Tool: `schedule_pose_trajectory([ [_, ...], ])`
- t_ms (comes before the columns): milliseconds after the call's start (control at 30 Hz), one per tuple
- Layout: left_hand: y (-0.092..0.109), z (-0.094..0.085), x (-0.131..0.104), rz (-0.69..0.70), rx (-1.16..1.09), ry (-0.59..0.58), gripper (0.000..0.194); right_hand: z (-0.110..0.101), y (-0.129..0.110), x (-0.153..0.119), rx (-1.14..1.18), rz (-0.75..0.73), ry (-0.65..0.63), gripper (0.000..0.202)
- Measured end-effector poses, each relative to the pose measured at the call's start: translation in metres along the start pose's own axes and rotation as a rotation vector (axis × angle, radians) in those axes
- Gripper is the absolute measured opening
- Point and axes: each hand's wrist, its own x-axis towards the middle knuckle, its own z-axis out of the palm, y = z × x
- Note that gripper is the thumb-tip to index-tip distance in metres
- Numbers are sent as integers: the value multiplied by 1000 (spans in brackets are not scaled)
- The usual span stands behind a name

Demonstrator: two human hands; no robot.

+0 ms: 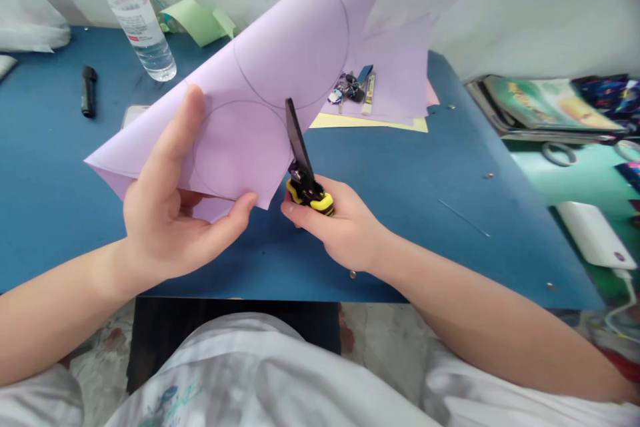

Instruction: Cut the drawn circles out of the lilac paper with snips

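Observation:
My left hand (pixel 167 213) grips a large sheet of purple paper (pixel 295 47) by its lower left part, thumb along the near edge and index finger stretched up across the sheet. Two circles are drawn in thin line on it, one above the other, and the sheet is curled and raised off the table. In my right hand (pixel 345 220) is a pair of scissors (pixel 303 160) with dark blades and yellow-and-black handles. Its blades point up at the paper's right edge, beside the lower circle. How far the blades are apart cannot be made out.
On the blue table (pixel 400 180) stand a water bottle (pixel 143 33) and, nearby, green paper (pixel 200 20) and a black cylindrical object (pixel 89 91). Keys (pixel 350 88) and a small tube (pixel 369 93) lie on more purple paper. Magazines (pixel 550 103) and a white power bank (pixel 595 233) are at right.

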Motion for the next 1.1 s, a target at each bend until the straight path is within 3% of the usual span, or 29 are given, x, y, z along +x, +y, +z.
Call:
schedule_pose_trajectory([
  [267, 5, -4, 0, -73, 35, -17, 94, -1, 1, 1, -2, 9, 6, 31],
  [333, 12, 0, 0, -170, 46, -61, 84, -1, 1, 1, -10, 14, 8, 31],
  [400, 23, 8, 1, -252, 26, -125, 86, -1, 1, 1, -15, 20, 6, 31],
  [567, 41, 24, 1, -286, -48, -207, 89, -2, 1, 2, -9, 20, -7, 31],
  [767, 16, 2, 1, -240, 24, -90, 81, -2, 0, 2, -29, 24, 6, 31],
  [867, 4, -6, 1, -144, 38, -47, 91, -2, -1, 1, -30, 18, 8, 31],
  [1000, -8, -2, -1, -50, -11, -3, 94, -3, -1, 1, -48, 7, 17, 33],
  [1100, -22, 3, -4, 114, -83, 49, 109, -3, -1, 1, -54, 0, 18, 35],
])
